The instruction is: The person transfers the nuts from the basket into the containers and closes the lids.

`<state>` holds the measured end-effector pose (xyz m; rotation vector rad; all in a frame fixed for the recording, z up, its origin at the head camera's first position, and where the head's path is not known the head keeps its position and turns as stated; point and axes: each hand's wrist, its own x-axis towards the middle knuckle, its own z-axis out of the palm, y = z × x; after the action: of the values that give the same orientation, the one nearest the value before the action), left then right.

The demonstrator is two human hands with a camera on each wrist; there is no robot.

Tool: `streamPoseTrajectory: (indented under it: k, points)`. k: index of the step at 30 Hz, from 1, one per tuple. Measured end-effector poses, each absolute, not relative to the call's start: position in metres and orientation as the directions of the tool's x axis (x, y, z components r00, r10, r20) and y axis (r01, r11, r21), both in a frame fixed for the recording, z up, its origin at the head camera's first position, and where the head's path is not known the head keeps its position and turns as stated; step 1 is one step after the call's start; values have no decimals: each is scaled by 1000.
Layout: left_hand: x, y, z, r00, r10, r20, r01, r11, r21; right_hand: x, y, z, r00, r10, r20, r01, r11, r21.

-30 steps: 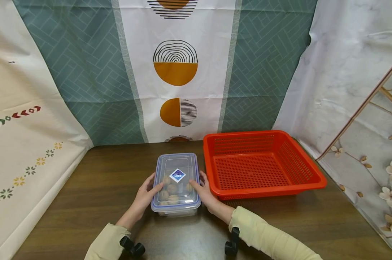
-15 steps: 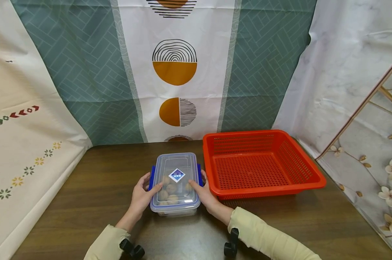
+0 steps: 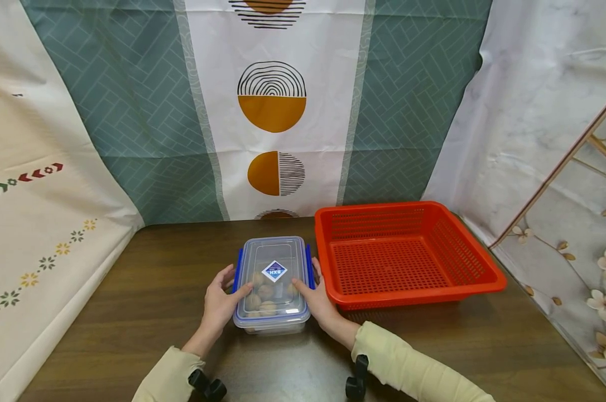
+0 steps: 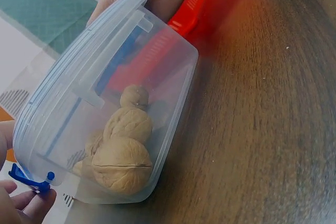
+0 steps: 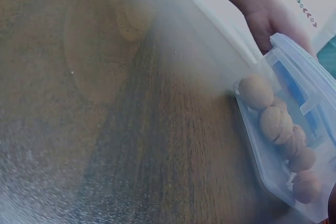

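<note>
A clear plastic food storage container (image 3: 273,296) with a lid stands on the wooden table, several walnuts (image 4: 123,163) inside it. Its blue side latches (image 3: 310,268) are swung out from the body. My left hand (image 3: 220,301) grips the left side, thumb on the lid; in the left wrist view its fingertips (image 4: 44,203) touch the raised blue latch (image 4: 31,179). On the opposite side my right hand (image 3: 320,301) holds the container likewise, thumb on the lid and fingers at the right latch, partly hidden. A diamond label (image 3: 274,271) marks the lid.
Close to the right hand stands a red plastic basket (image 3: 383,294) with perforated walls. The brown wooden table (image 3: 132,312) extends on both sides. Patterned cloth (image 3: 147,111) hangs at the back and sides.
Both blue latches, out of sight a second ago, have swung up and outward and now stand steeper than half a second ago. The hands and container have stayed in place.
</note>
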<state>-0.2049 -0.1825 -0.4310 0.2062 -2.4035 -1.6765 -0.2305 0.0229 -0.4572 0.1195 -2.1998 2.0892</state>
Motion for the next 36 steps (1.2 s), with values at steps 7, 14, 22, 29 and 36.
streamPoseTrajectory:
  k: [7,14,22,29,36]
  points:
    - [-206,-180,-432,-965,-253,67,-30,361,932,-229,21,-457,-993,-9,120,-119,-70,-990]
    - [-205,-178,-431,-963,-264,44,-56,356,933,-229,22,-456,-992,-37,121,-117,-96,-989]
    - [-206,-176,-433,-959,-281,36,-59,321,945,-227,19,-453,-994,-15,104,-103,-50,-993]
    - [-205,-176,-434,-957,-286,47,-45,305,951,-223,18,-446,-997,-17,75,-74,-48,-996]
    - [-205,-174,-435,-954,-294,50,-41,293,955,-224,19,-452,-999,-16,43,-41,-71,-997]
